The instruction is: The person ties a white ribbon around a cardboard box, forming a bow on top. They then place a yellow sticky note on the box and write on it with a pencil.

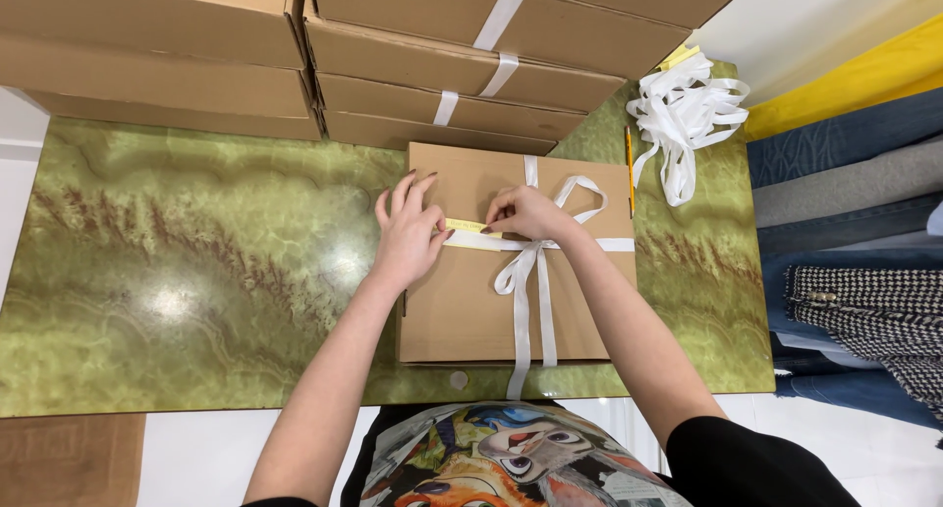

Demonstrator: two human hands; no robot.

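Note:
A flat brown cardboard box [462, 310] lies on the green marbled table [196, 271], tied with a white ribbon [535, 281] knotted in a bow. A small yellow paper strip [470, 227] lies along the ribbon's cross band. My left hand [408, 234] rests on the box lid with its fingers spread and its thumb pinching the strip's left end. My right hand [526, 214] has its fingers curled and pinches the strip's right end, just left of the bow.
Stacks of flat cardboard boxes [442, 65] stand at the table's far edge; some are ribbon-tied. A bundle of loose white ribbon [683, 114] and a pencil [629, 168] lie at the right. Folded fabrics [855, 202] are piled beyond the table's right edge.

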